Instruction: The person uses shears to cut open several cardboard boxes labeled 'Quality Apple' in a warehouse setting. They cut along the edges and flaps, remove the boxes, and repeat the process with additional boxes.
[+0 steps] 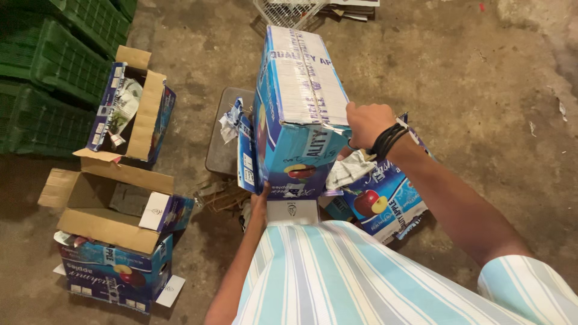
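blue apple carton (298,114) stands tilted between both hands, long axis running away from the body; right hand (367,123) grips its top edge, left hand (260,201) supports beneath.

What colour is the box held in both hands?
Mostly blue, with white taped top, in the head view: box, right hand, left hand.

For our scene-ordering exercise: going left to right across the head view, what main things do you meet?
Green crates → open cardboard boxes → left hand → tall blue apple carton → right hand → blue apple box on the floor.
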